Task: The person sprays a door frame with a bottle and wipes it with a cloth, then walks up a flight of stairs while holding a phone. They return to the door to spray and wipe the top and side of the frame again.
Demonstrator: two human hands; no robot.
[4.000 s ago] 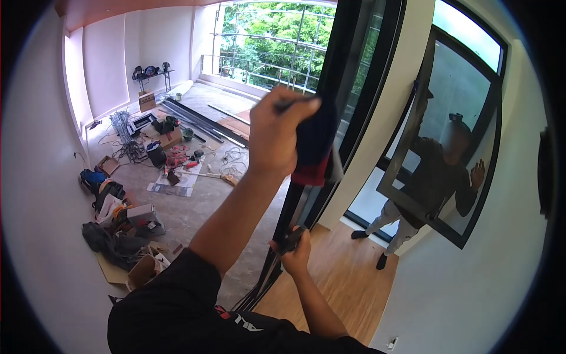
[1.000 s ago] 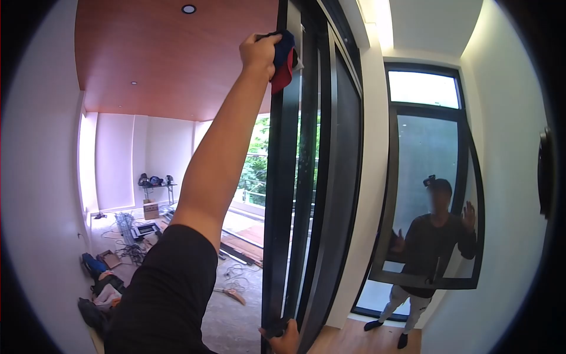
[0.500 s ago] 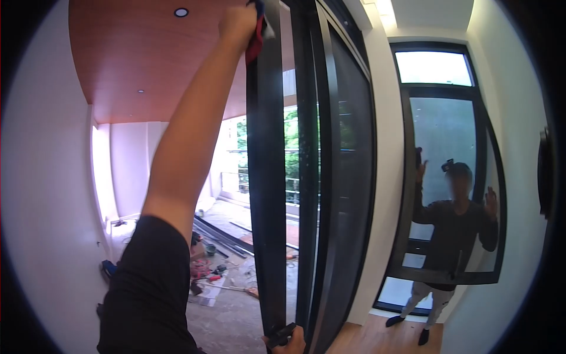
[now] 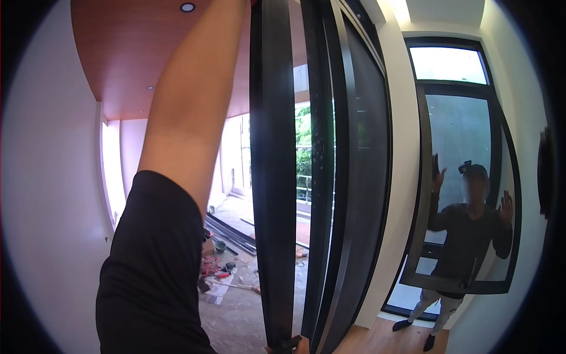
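My left arm, in a black sleeve, reaches up along a dark door frame [image 4: 274,177]. My left hand is beyond the top edge, out of view; a sliver of red cloth [image 4: 254,2] shows there beside the frame. Low down, my right hand [image 4: 302,346] is partly cut off by the bottom edge, its fingers closed round a small black object [image 4: 288,344] against the foot of the frame. Dark glass panels [image 4: 368,141] stand just right of the frame.
Another person [image 4: 471,218] stands at the right behind a dark-framed glass panel [image 4: 513,194], both hands raised to it. Through the opening at the left, long dark strips [image 4: 233,233], a green bucket [image 4: 220,246] and red tools [image 4: 215,268] lie on the floor.
My left hand has passed out of view at the top, and my left arm looks nearer. The door frame and the other person sit further right, and my right hand lower, in view.
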